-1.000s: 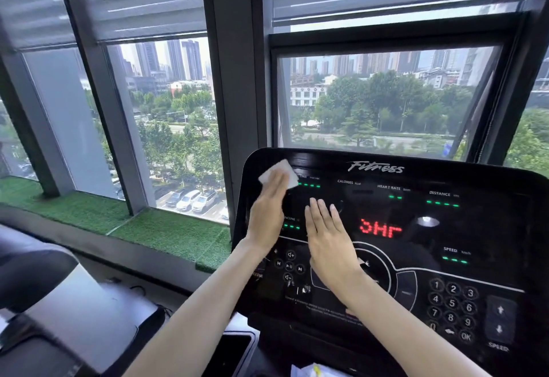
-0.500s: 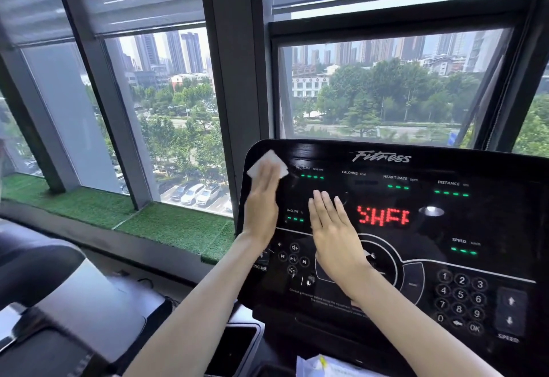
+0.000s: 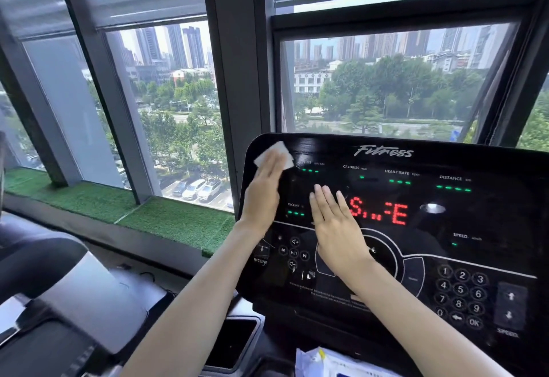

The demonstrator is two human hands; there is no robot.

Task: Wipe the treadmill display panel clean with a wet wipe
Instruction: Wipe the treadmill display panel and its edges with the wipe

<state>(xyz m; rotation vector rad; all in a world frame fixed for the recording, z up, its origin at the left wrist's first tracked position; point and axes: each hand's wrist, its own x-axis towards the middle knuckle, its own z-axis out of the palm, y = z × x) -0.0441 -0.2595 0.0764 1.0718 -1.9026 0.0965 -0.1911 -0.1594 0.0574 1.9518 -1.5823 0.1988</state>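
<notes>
While windows frame the city, flat left hand [image 3: 263, 195] presses wipe [image 3: 274, 155] on panel [image 3: 416, 228].

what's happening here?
A person is cleaning a treadmill display panel. The left hand presses a white wet wipe flat against the panel's top-left corner. The right hand lies open on the panel just left of the red LED readout, apparently bracing. Most of the panel lies to the right of the wipe, including the number keypad.
</notes>
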